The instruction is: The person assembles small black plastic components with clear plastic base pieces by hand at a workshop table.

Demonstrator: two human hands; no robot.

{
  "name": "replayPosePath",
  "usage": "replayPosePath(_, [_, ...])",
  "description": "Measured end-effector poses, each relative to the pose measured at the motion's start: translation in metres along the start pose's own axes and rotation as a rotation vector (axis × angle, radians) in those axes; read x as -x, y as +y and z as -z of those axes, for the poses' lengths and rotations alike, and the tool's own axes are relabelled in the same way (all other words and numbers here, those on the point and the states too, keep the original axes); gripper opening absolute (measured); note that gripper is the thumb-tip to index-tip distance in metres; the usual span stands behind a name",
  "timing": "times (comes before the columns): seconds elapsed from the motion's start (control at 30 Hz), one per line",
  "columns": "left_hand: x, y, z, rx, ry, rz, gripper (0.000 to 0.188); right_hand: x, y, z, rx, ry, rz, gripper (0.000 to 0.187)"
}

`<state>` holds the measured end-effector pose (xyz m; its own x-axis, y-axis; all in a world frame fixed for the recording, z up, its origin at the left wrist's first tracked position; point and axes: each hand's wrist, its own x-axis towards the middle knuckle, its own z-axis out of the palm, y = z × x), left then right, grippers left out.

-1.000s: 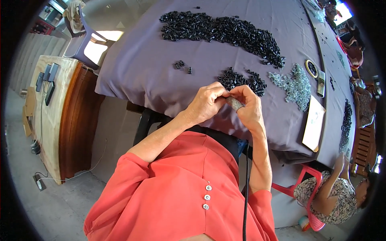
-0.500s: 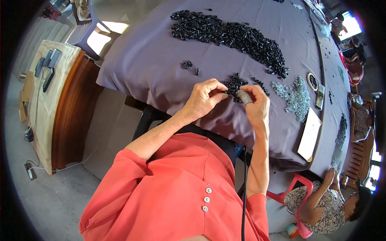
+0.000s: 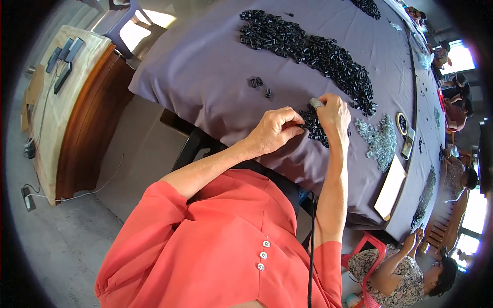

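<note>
My left hand (image 3: 276,132) is at the near edge of the cloth-covered table, thumb and forefinger pinched at the left side of a small pile of black pieces (image 3: 314,127). A dark bit shows at its fingertips, too small to make out. Over the pile's right side, my right hand (image 3: 335,117) bends with its fingers curled together. A grey wrap (image 3: 317,103) covers one of its fingers; what those fingers hold is hidden. Beyond lies a long heap of black pieces (image 3: 313,51). A few loose black pieces (image 3: 256,82) rest left of the small pile.
To the right are a heap of clear, greyish small parts (image 3: 381,141), a tape roll (image 3: 401,123) and a pale flat board (image 3: 391,189). A co-worker (image 3: 398,272) sits at the right on a red chair (image 3: 367,251). At left stands a wooden counter (image 3: 84,123).
My right hand has moved up and away from my left fingertips, turning over the pile. My left hand has shifted slightly right with the view. The scene has tilted a little.
</note>
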<state>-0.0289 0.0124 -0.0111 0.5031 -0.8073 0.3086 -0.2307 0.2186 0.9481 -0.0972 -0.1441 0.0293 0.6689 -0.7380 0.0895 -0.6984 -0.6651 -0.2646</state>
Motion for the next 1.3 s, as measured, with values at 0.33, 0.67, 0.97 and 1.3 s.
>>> replayPosePath(0.33, [-0.001, -0.006, -0.001, -0.034, 0.019, -0.058, 0.014, 0.005, 0.015, -0.007, -0.264, 0.152, 0.157, 0.019])
replayPosePath(0.67, [0.001, -0.001, 0.002, 0.095, -0.078, 0.176, 0.014, 0.078, 0.017, 0.004, -1.052, -0.016, -0.016, 0.025])
replayPosePath(0.97, [0.0, 0.004, 0.0, 0.141, -0.172, 0.182, 0.016, 0.093, 0.014, -0.014, -1.21, -0.023, -0.031, 0.023])
replayPosePath(1.3, [-0.001, 0.006, 0.002, 0.167, -0.191, 0.241, 0.015, 0.095, 0.014, -0.016, -1.202, -0.065, -0.004, 0.021])
